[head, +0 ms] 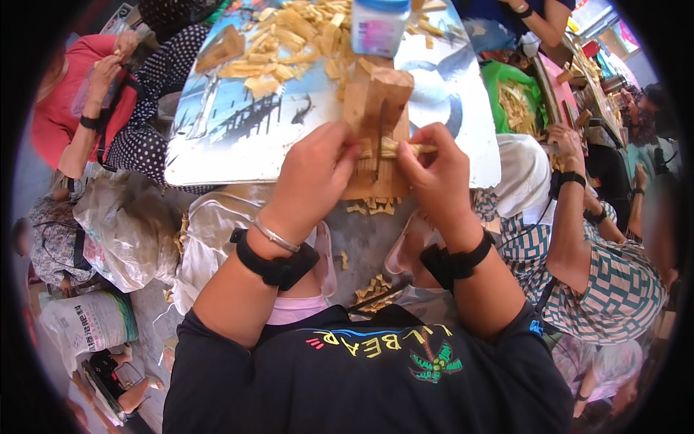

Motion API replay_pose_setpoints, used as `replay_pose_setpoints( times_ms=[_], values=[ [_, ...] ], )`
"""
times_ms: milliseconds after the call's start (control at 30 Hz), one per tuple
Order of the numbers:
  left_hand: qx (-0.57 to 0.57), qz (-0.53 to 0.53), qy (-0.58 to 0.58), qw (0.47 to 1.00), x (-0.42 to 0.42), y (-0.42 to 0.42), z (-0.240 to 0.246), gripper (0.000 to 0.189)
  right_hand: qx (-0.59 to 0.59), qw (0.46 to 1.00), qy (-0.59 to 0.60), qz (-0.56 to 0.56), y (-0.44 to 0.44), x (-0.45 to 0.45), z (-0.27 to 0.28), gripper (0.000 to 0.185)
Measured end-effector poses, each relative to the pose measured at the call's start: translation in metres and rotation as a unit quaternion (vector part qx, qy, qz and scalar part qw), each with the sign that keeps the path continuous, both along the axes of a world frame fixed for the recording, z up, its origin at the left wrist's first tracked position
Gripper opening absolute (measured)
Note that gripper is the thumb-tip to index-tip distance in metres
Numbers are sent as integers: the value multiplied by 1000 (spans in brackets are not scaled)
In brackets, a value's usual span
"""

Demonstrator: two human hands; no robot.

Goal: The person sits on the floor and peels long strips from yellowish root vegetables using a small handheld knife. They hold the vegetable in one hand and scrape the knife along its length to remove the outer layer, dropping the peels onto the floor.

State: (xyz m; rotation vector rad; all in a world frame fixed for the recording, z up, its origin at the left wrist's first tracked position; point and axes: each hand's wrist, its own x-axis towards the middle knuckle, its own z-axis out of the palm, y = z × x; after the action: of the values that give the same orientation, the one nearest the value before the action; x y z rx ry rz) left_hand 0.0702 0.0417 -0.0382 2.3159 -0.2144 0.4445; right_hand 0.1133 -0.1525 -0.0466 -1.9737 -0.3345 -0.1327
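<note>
Both my hands hold one pale yellow, fibrous strip crosswise over a wooden board. My left hand pinches its left end, and my right hand grips it on the right, where the tip sticks out past the fingers. Between the hands a thin dark blade stands upright at the strip. I cannot tell how deep the blade is in it. Behind it a wooden block rises from the board.
A heap of yellow strips covers the table's far part, beside a blue-lidded plastic jar. Cut pieces lie on the floor by my feet. People sit close on both sides. A green bag of strips stands at right.
</note>
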Motion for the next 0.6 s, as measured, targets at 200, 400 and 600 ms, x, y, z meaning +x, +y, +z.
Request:
replay_pose_setpoints(
  times_ms=[200,400,600],
  values=[
    [-353,10,139,925,-24,4,5,19,12,993,-100,61,-27,-12,28,28],
    [-412,-134,93,897,-57,-28,32,30,-26,963,-174,203,-11,-51,43,41],
    [-366,-144,141,909,-76,-41,34,58,343,892,80,285,-12,-60,42,17]
  ],
)
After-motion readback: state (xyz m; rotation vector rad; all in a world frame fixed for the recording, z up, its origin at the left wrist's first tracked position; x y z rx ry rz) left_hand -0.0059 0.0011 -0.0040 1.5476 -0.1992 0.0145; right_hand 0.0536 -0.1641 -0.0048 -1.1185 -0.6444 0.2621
